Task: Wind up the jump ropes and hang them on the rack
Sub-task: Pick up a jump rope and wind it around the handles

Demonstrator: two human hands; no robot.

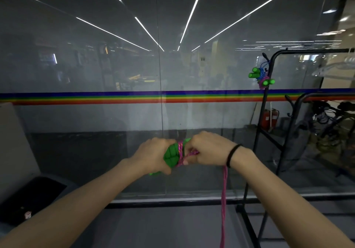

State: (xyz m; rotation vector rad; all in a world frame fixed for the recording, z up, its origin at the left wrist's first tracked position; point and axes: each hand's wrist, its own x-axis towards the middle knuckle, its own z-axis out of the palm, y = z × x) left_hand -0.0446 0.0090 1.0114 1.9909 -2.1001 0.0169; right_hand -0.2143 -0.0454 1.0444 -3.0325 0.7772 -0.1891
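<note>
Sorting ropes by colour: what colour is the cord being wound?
Pink cord, on green handles, in the head view.

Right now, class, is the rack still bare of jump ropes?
No, wound ropes with green handles already hang from the black rack, at its upper left corner.

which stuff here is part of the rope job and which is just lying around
Job: green handles in left hand; pink rope in right hand; wound ropes hung on black rack.

Lying about: fire extinguisher; bicycle; black bin.
</note>
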